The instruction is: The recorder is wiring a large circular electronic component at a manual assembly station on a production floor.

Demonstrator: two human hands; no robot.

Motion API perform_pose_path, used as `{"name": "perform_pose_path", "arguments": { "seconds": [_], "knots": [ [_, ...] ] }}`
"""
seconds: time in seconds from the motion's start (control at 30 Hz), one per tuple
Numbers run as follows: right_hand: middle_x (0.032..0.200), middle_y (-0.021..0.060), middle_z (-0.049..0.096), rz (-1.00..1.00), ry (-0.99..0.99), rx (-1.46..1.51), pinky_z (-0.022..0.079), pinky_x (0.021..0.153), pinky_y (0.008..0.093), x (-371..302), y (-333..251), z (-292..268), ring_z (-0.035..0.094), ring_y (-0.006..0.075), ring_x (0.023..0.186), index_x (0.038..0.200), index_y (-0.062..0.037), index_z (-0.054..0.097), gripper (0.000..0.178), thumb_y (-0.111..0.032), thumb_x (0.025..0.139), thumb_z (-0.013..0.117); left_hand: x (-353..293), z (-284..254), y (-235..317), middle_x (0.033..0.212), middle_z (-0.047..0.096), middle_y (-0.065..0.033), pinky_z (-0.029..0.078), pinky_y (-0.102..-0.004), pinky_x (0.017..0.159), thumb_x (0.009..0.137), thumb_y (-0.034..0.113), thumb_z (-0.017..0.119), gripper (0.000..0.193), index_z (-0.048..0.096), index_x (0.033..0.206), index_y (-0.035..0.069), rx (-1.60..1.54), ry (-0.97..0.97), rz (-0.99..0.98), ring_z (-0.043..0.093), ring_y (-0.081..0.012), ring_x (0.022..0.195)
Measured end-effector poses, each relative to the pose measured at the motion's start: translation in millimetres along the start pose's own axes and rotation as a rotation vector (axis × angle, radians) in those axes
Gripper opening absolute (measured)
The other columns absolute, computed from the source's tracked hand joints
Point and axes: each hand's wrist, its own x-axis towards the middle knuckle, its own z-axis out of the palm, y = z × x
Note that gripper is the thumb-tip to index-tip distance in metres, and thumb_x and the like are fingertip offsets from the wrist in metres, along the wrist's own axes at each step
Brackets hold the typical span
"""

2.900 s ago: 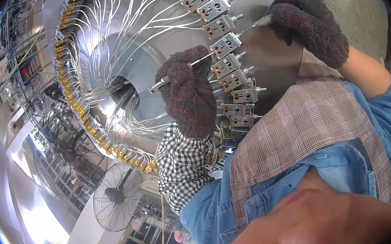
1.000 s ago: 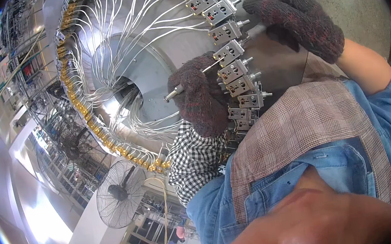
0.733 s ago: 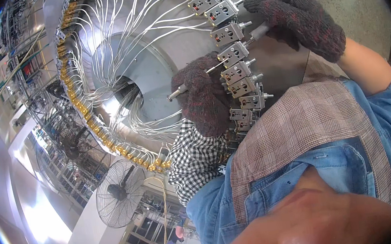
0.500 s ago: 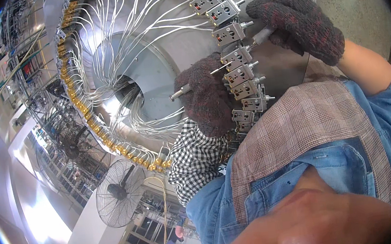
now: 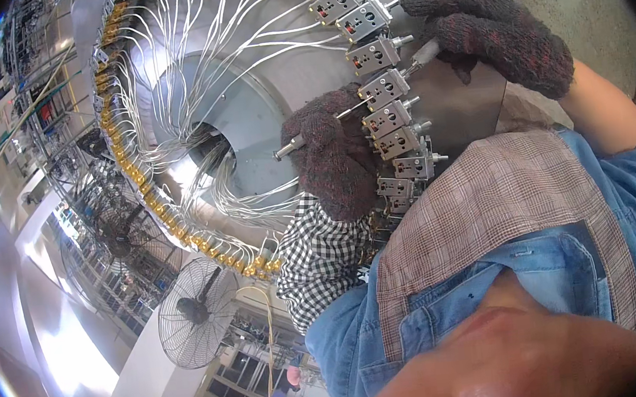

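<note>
Two hands (image 5: pixel 333 158) (image 5: pixel 506 35) hold two tools (image 5: pixel 287 149) (image 5: pixel 425 52) at one block (image 5: pixel 385 88) among many.

Inside a factory workshop, white wires (image 5: pixel 240 49) run from the middle of a round metal machine (image 5: pixel 252 106), its left edge lined with brass-coloured fittings (image 5: pixel 155 209), its right edge with boxy metal units (image 5: pixel 385 87). A caged fan (image 5: pixel 195 312) shows past the lower-left edge; metal framework (image 5: pixel 44 138) crowds the view before me, opposite a worker (image 5: pixel 549 261) in a plaid apron (image 5: pixel 489 200).

Round fan (image 5: pixel 193 311) (wire-caged); yellowish cord (image 5: pixel 269 331) nearby
</note>
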Motion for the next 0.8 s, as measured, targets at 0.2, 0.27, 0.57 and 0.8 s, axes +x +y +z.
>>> {"name": "perform_pose_path", "arguments": {
  "seconds": [0.2,0.27,0.57,0.8],
  "knots": [
    [0.093,0.0063,0.056,-0.551,0.123,-0.679,0.046,0.054,0.0224,2,22,-15,0.054,0.011,0.076,0.111,-0.0037,0.051,0.033,-0.021,0.083,0.052,2,0,4,0.086,0.056,-0.0183,0.049,-0.0389,0.075,0.087,0.021,0.043,0.025,0.05,0.091,-0.003,-0.004,-0.146,-0.026,0.058,-0.027,0.081],
    [0.093,0.0079,0.058,0.031,0.029,-0.102,0.046,0.053,0.0223,0,-5,1,0.054,0.0108,0.07,0.111,-0.004,0.051,0.034,-0.021,0.082,0.053,1,-5,3,0.086,0.056,-0.0183,0.048,-0.0394,0.076,0.087,0.022,0.043,0.026,0.05,0.091,-0.003,0.009,-0.112,-0.015,0.057,-0.0273,0.082],
    [0.095,0.0112,0.057,0.093,-0.03,0.031,0.046,0.052,0.0221,-1,-5,-3,0.054,0.0105,0.06,0.114,-0.0028,0.048,0.035,-0.02,0.083,0.05,3,-4,2,0.086,0.057,-0.0175,0.049,-0.039,0.075,0.087,0.023,0.044,0.026,0.049,0.09,-0.002,0.025,-0.103,-0.02,0.058,-0.0272,0.082],
    [0.094,0.0087,0.058,-0.215,0.111,-0.407,0.048,0.054,0.0219,-1,21,-14,0.055,0.0103,0.065,0.114,-0.0043,0.049,0.034,-0.019,0.084,0.049,3,-1,5,0.086,0.056,-0.0186,0.049,-0.0387,0.074,0.087,0.023,0.044,0.027,0.049,0.092,-0.004,-0.003,-0.158,-0.066,0.058,-0.0278,0.081]
  ]
}}
